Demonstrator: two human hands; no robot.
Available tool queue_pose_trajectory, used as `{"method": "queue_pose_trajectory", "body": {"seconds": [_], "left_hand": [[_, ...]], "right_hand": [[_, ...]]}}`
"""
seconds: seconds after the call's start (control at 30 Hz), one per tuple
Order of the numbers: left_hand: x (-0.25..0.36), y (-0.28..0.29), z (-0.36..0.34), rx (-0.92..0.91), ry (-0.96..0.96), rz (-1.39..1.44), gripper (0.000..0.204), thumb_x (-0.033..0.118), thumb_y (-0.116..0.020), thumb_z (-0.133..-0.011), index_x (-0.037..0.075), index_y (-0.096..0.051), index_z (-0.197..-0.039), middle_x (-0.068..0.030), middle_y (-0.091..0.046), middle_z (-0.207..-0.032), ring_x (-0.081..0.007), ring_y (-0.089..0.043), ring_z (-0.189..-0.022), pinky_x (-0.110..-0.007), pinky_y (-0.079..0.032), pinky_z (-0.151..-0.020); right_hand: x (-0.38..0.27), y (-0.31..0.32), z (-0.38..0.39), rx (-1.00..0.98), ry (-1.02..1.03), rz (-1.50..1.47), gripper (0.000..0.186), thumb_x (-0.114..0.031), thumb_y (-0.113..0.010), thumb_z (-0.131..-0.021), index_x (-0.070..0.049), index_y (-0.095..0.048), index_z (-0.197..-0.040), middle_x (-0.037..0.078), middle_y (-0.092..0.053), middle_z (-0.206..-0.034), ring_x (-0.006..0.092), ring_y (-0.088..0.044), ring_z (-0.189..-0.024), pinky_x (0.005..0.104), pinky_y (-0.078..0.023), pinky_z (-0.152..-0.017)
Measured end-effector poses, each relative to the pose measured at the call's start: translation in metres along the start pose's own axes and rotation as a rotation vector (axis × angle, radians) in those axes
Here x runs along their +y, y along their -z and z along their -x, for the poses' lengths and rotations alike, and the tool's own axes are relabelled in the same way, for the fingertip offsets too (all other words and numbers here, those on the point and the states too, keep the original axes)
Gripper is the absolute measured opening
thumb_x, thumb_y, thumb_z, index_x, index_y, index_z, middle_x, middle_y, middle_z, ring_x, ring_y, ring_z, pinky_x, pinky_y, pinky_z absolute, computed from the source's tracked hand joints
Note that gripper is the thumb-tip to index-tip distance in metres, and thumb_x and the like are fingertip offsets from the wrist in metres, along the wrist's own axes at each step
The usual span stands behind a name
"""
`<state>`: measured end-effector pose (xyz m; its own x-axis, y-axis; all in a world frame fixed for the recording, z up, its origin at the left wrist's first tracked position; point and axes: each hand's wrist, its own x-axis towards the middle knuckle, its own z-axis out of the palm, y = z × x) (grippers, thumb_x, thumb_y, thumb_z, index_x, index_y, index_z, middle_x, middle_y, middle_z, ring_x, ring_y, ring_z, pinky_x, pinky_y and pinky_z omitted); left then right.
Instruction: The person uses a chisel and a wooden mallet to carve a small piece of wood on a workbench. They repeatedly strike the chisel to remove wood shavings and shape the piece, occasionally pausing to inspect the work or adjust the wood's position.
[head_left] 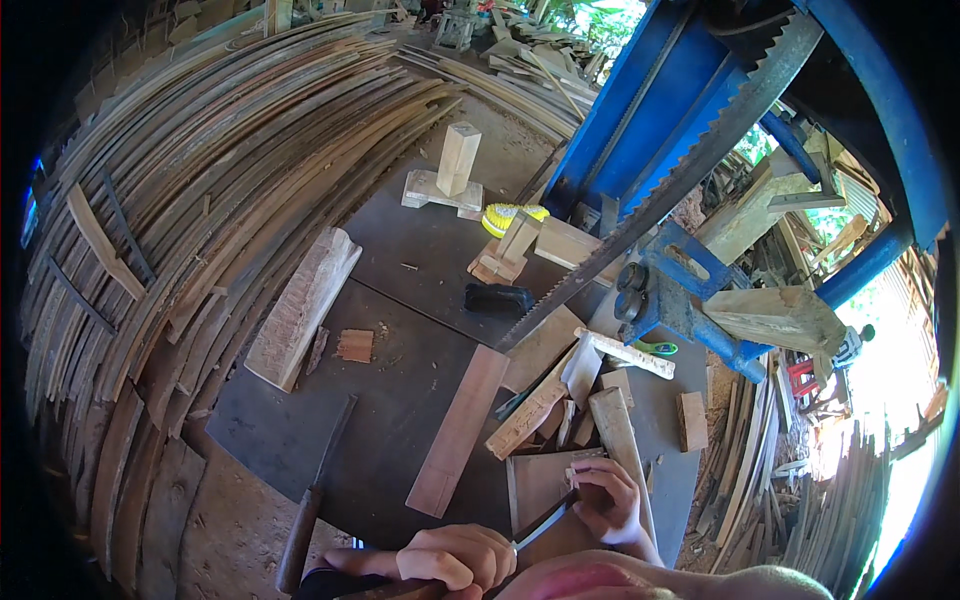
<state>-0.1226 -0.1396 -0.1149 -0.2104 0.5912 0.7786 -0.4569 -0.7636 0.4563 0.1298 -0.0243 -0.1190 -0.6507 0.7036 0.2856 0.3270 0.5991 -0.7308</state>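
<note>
My left hand [458, 555] is closed in a fist around a knife, whose narrow blade [545, 524] points up and right. A brown wooden part below the fist looks like its handle. With bent fingers, my right hand [612, 502] pinches a small pale piece of wood [573, 478] close to the blade's tip; whether the blade touches it I cannot tell. Beneath that hand lies a flat wooden board [538, 478]. A reddish plank [460, 432] rests just beyond my left hand. To its left, a long file-like tool with a wooden handle [300, 540] lies across the table edge.
A toothed saw blade [660, 190] slants down from the blue machine [640, 100] to the dark table [385, 440]. Around it lie wood offcuts [530, 410], a rough wood block [305, 305], a yellow brush [500, 218] and an upright post [458, 160]. Stacked planks [230, 160] fill the left.
</note>
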Motion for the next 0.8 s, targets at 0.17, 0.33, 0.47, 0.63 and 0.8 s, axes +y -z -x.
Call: {"method": "queue_pose_trajectory", "body": {"seconds": [0.17, 0.33, 0.47, 0.63, 0.8], "left_hand": [[0.005, 0.006, 0.003, -0.081, 0.144, 0.099, 0.061, 0.056, -0.031, -0.107, 0.002, -0.056, -0.095, -0.0130, -0.059, -0.065, -0.0254, -0.062, -0.050, -0.040, -0.052, -0.048], [0.004, -0.006, -0.017, -0.023, 0.054, 0.165, 0.042, 0.041, -0.044, -0.107, 0.003, -0.051, -0.092, -0.0114, -0.059, -0.068, -0.0236, -0.060, -0.050, -0.039, -0.051, -0.049], [0.004, -0.001, -0.026, -0.131, 0.045, 0.124, 0.026, 0.023, -0.052, -0.106, 0.004, -0.047, -0.089, -0.0112, -0.059, -0.070, -0.0235, -0.061, -0.053, -0.038, -0.052, -0.050], [0.002, 0.010, -0.039, -0.330, 0.071, 0.168, 0.016, 0.006, -0.058, -0.093, 0.006, -0.043, -0.087, -0.0088, -0.051, -0.067, -0.0226, -0.054, -0.053, -0.037, -0.048, -0.052], [0.013, 0.005, -0.050, -0.330, 0.196, 0.102, 0.033, 0.010, -0.069, -0.078, 0.007, -0.038, -0.068, -0.0078, -0.044, -0.068, -0.0251, -0.050, -0.057, -0.040, -0.047, -0.054]], "right_hand": [[0.003, -0.001, 0.002, 0.050, 0.001, -0.017, 0.049, -0.001, -0.078, -0.067, 0.001, -0.065, -0.113, 0.018, -0.068, -0.120, 0.0309, -0.069, -0.104, 0.0387, -0.055, -0.090], [0.016, -0.001, 0.022, 0.066, -0.037, -0.085, 0.050, -0.004, -0.079, -0.071, 0.001, -0.061, -0.118, 0.018, -0.068, -0.121, 0.0271, -0.069, -0.102, 0.0365, -0.055, -0.087], [0.027, -0.003, 0.009, 0.074, 0.021, -0.195, 0.046, -0.004, -0.079, -0.074, 0.001, -0.062, -0.117, 0.016, -0.069, -0.121, 0.0241, -0.070, -0.102, 0.0365, -0.055, -0.088], [-0.015, 0.004, -0.002, 0.099, -0.235, -0.133, 0.041, -0.005, -0.077, -0.077, -0.005, -0.064, -0.116, 0.012, -0.071, -0.117, 0.0257, -0.073, -0.093, 0.0389, -0.058, -0.081], [-0.021, -0.006, 0.011, 0.172, -0.328, -0.012, 0.032, -0.013, -0.078, -0.081, -0.004, -0.071, -0.111, 0.014, -0.072, -0.090, 0.0288, -0.072, -0.082, 0.0378, -0.058, -0.074]]}}
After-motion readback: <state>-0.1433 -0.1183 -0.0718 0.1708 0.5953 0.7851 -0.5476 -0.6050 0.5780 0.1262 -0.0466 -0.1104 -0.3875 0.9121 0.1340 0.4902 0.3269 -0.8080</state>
